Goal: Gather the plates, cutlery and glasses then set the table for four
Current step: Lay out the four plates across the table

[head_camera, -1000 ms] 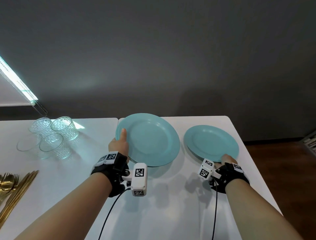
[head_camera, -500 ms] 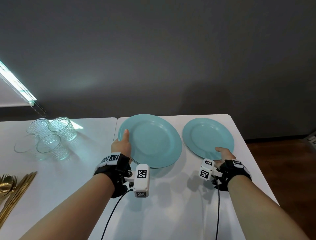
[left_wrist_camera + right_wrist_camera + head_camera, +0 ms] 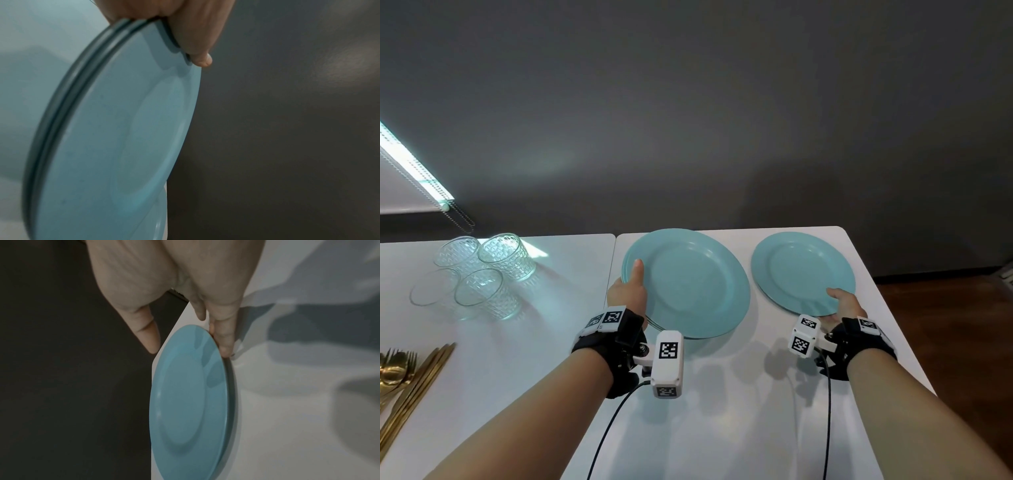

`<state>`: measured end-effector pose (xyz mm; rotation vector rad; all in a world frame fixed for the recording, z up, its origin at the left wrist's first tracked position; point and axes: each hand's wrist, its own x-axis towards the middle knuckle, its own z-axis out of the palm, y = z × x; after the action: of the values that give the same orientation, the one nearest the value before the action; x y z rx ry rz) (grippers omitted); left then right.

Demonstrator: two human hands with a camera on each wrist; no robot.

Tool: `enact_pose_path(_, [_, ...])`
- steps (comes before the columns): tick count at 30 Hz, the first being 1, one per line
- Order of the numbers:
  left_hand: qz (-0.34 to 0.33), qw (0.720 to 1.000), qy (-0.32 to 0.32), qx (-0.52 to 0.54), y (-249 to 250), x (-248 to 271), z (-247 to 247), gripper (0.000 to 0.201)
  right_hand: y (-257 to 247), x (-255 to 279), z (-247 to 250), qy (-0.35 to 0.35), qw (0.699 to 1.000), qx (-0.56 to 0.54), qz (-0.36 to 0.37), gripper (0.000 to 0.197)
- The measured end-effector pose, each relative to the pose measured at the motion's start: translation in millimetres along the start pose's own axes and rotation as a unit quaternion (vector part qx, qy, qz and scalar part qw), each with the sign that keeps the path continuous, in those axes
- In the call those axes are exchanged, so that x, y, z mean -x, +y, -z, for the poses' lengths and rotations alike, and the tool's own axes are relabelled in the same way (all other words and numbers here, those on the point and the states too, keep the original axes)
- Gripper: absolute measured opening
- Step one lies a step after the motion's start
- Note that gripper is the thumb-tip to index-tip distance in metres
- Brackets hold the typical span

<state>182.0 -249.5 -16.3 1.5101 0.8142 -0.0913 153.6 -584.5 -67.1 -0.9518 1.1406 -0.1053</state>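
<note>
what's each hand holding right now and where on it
Left hand grips a stack of blue plates at the near-left rim, thumb on top. Right hand has a single blue plate by its near rim, thumb lifted off.

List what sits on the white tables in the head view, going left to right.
gold cutlery → four clear glasses → stack of teal plates gripped by the left hand → single teal plate at the right hand.

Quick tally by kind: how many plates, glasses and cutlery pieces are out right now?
Plates: 4 (stack of 3 in left hand grip; 1 plate touched by right hand)
Glasses: 4
Cutlery: gold pile, cut off by the frame edge, uncountable
Total: 8 counted
</note>
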Motion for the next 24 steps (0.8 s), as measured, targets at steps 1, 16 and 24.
enact_pose_path(1, [0.000,1.000,0.001,-0.002,0,-1,1,0.048,0,-1,1,0.006,1.000,0.003,0.003,0.040])
enact_pose_path(16, [0.026,0.999,-0.025,0.014,-8,6,3,0.051,39,72,-72,-0.142,0.905,0.353,0.192,0.022])
enact_pose_path(24, [0.096,0.991,-0.044,0.088,-20,4,27,0.065,54,89,-79,-0.133,0.890,0.405,0.161,0.056])
